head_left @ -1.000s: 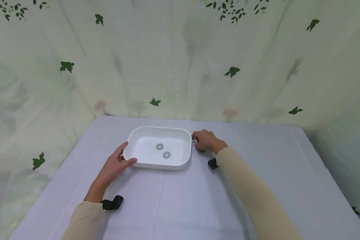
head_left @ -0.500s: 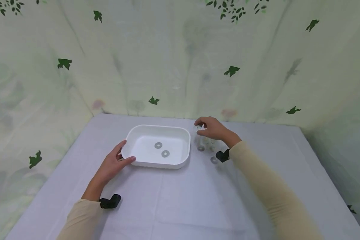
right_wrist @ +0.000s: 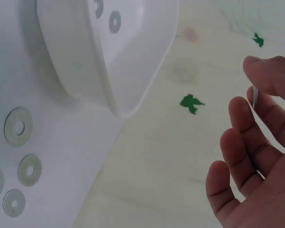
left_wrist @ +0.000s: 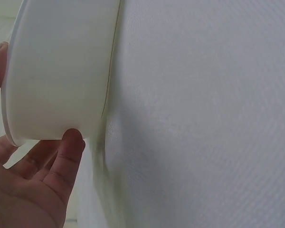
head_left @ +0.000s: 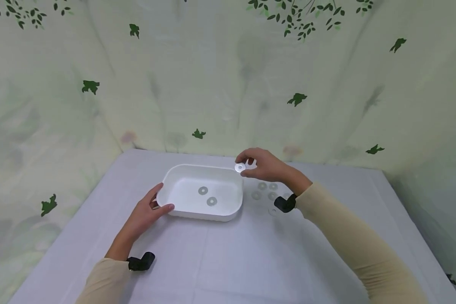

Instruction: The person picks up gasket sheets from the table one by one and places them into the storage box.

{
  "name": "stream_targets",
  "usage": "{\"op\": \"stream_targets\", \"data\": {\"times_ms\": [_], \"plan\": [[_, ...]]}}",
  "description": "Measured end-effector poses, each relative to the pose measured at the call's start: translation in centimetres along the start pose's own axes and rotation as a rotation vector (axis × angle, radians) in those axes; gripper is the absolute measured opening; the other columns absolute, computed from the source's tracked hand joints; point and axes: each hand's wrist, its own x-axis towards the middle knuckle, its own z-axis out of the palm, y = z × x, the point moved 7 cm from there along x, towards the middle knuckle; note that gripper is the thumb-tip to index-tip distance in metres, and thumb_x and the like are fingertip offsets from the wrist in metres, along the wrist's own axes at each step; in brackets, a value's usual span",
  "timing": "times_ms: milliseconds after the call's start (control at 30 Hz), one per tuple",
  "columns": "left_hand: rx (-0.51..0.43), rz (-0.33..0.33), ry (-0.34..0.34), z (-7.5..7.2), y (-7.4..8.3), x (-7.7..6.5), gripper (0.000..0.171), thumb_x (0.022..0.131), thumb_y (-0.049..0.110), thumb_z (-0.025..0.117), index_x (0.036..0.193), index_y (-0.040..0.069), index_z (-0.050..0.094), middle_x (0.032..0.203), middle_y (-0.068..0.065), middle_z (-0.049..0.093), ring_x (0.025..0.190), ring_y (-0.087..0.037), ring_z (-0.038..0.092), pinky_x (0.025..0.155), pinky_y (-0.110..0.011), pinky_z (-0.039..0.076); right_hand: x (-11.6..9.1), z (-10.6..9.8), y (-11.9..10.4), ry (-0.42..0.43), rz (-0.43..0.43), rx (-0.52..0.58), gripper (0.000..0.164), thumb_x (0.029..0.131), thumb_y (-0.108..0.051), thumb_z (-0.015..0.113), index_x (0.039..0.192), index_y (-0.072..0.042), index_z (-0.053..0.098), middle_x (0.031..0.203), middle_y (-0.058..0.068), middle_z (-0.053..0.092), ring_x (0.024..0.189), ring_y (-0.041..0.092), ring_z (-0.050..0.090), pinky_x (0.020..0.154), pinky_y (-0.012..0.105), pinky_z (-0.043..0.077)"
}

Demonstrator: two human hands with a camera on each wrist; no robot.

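A white rectangular tray [head_left: 190, 214] with rounded corners stands on the table, two flat metal washers [head_left: 211, 201] lying inside it. My left hand [head_left: 146, 213] holds its left end, thumb on the front rim and fingers round the side. In the left wrist view, the fingertips [left_wrist: 73, 137] press the tray's outer wall [left_wrist: 57, 71]. Just over the tray's right back corner, my right hand [head_left: 266, 164] pinches a washer [head_left: 240, 167] between thumb and forefinger. The right wrist view shows that washer [right_wrist: 255, 97] edge-on, the other fingers loosely bent.
Several more washers [head_left: 262, 185] lie on the white-covered table [head_left: 228, 261] right of the tray, beneath my right forearm. A pale curtain [head_left: 213, 84] with green leaf and bird shapes hangs behind the table's back edge. Both wrists wear black cameras [head_left: 141, 261].
My right hand has risen from the table beside the tray with a washer, then moved left to the tray's right rim. The left hand keeps its hold on the tray.
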Motion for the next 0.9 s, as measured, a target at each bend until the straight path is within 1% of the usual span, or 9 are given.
{"op": "stream_targets", "data": {"times_ms": [167,400,533,667,733,900], "plan": [[-0.002,0.011,0.011,0.1,0.1,0.3,0.095,0.090,0.046,0.070,0.161,0.019,0.012,0.164,-0.022,0.022,0.140,-0.043,0.044,0.107,-0.053,0.044,0.4,0.4,-1.2,-0.022,-0.031,0.030,0.034,0.089,-0.015,0.072,0.122,-0.008,0.065,0.123,0.006,0.066,0.107,0.024,0.056,0.094,0.044,0.048],[-0.013,-0.004,0.006,0.1,-0.1,0.0,0.096,0.090,0.048,0.070,0.161,0.019,0.012,0.164,-0.022,0.021,0.140,-0.043,0.043,0.107,-0.053,0.044,1.9,1.6,-1.8,-0.033,-0.017,0.051,0.035,0.090,-0.017,0.072,0.124,-0.012,0.064,0.125,0.003,0.066,0.109,0.021,0.056,0.092,0.035,0.048],[-0.023,0.001,0.006,0.0,0.0,0.0,0.096,0.090,0.047,0.070,0.161,0.020,0.012,0.164,-0.021,0.022,0.139,-0.042,0.044,0.107,-0.051,0.044,2.8,2.4,-1.9,-0.027,-0.009,0.076,0.036,0.090,-0.017,0.071,0.125,-0.012,0.065,0.123,0.003,0.066,0.108,0.021,0.056,0.092,0.033,0.049],[-0.031,0.005,0.012,0.0,0.0,0.1,0.096,0.089,0.045,0.071,0.161,0.018,0.013,0.164,-0.021,0.023,0.139,-0.042,0.045,0.105,-0.049,0.045,3.4,3.5,-1.7,-0.023,-0.015,0.102,0.034,0.089,-0.015,0.071,0.123,-0.012,0.066,0.121,0.003,0.066,0.107,0.021,0.056,0.092,0.031,0.048],[-0.034,0.004,0.016,0.0,-0.1,0.1,0.096,0.090,0.044,0.071,0.161,0.018,0.013,0.164,-0.021,0.023,0.139,-0.042,0.045,0.105,-0.050,0.045,3.7,4.1,-1.6,-0.028,-0.020,0.107,0.034,0.089,-0.016,0.071,0.122,-0.013,0.066,0.121,0.003,0.067,0.108,0.022,0.057,0.093,0.032,0.048],[-0.025,-0.008,0.016,0.0,-0.1,0.1,0.093,0.091,0.040,0.070,0.161,0.017,0.013,0.164,-0.021,0.022,0.140,-0.043,0.044,0.107,-0.051,0.044,4.1,5.1,-1.6,-0.057,-0.018,0.135,0.035,0.089,-0.016,0.072,0.123,-0.012,0.066,0.124,0.005,0.067,0.111,0.023,0.057,0.101,0.041,0.048]]}}
